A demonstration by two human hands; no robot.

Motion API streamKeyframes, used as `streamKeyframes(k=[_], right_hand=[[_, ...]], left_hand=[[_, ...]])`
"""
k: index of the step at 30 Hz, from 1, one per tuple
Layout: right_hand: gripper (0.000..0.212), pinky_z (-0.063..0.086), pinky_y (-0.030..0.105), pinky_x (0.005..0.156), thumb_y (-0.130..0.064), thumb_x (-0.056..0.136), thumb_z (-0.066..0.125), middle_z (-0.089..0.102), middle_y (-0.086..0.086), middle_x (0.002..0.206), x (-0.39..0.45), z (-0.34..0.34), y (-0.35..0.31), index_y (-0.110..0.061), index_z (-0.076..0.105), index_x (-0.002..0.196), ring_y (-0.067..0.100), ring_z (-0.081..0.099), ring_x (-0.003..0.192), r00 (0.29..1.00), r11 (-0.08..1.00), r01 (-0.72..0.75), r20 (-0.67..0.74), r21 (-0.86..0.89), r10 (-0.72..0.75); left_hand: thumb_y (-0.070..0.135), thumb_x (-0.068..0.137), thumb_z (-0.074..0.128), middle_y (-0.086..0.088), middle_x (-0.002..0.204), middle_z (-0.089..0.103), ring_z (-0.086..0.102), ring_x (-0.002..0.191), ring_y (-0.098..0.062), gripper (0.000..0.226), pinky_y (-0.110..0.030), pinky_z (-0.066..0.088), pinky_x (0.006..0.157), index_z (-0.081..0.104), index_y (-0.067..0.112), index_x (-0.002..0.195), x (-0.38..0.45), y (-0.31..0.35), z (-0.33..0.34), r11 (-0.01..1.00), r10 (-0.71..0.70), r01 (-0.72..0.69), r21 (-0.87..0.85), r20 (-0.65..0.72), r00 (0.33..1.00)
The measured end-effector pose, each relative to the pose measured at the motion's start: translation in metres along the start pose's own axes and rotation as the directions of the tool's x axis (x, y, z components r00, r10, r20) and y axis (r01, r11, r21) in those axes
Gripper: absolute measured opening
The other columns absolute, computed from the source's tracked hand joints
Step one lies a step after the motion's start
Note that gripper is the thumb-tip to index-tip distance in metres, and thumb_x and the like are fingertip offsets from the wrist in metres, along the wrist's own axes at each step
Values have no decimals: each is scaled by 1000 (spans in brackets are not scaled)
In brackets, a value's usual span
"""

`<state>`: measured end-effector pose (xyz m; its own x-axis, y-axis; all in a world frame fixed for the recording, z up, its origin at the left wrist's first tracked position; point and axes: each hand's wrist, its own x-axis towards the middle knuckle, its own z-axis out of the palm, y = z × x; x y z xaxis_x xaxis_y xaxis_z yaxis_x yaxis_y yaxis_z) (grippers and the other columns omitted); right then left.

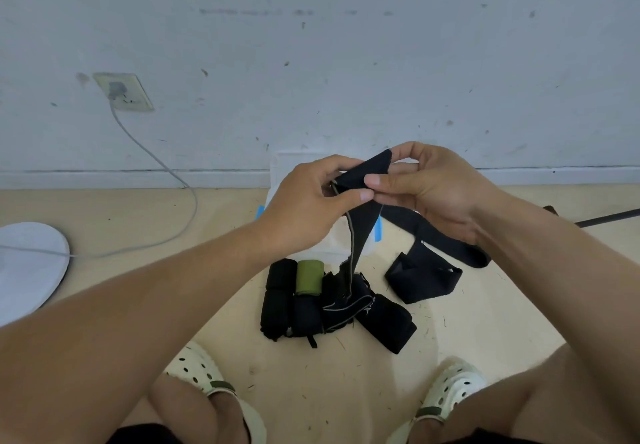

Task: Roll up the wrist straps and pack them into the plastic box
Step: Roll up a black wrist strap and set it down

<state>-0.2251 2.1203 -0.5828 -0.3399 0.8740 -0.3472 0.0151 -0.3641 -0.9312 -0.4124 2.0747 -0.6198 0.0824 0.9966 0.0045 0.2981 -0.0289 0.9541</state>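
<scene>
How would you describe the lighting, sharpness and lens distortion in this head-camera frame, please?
Head view: soft, even light, no glare; faint shadows under the strap pile. Wide-angle bend curves the baseboard and stretches the forearms. Both hands, left hand and right hand, and the black strap look reasonably sharp.

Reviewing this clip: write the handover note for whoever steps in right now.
Left hand and right hand both pinch the top end of a black strap; its tail hangs toward the floor.
Rolled straps, black and one green roll, lie in a pile in front of the plastic box.
A loose black strap lies to the right.
Left: roll the held and loose straps, pack all into the box.
</scene>
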Motion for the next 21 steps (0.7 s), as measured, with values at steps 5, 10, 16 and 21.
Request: streamKeyframes(k=[5, 10, 16, 21], right_hand=[[32, 61, 23, 67, -3, 78, 87, 68, -12, 65, -1, 1, 3, -15, 61, 92, 10, 70, 62, 975, 942, 175, -82, -285, -206], [47, 53, 14, 57, -25, 75, 92, 63, -11, 99, 1, -3, 5, -28, 62, 111, 0, 62, 69, 949, 784, 202, -81, -587, -305], [23, 56, 43, 83, -27, 85, 84, 75, 0, 90, 3, -7, 9, -21, 69, 102, 28, 68, 84, 932, 687, 337, 122, -644, -342], [14, 52, 36, 75, -16, 90, 79, 73, 8, 94, 3, -7, 8, -24, 68, 91, 21, 63, 70, 921, 723, 360, 98, -589, -378]], left_hand=[[11, 96, 73, 6, 111, 79, 75, 100, -12, 24, -38, 58, 98, 73, 17, 120, 0, 2, -3, 999, -35, 35, 13, -23, 999], [18, 100, 68, 1, 103, 78, 74, 97, -21, 17, -49, 58, 95, 74, 21, 116, 2, 5, -6, 994, -67, 71, 85, -46, 997], [26, 103, 64, -12, 99, 76, 71, 95, -32, 13, -55, 55, 94, 74, 23, 110, 2, 6, -4, 988, -85, 84, 127, 4, 996], [33, 98, 69, -6, 100, 77, 75, 99, -26, 15, -51, 58, 99, 73, 20, 105, 2, 9, -7, 975, -185, 193, -107, 78, 980]])
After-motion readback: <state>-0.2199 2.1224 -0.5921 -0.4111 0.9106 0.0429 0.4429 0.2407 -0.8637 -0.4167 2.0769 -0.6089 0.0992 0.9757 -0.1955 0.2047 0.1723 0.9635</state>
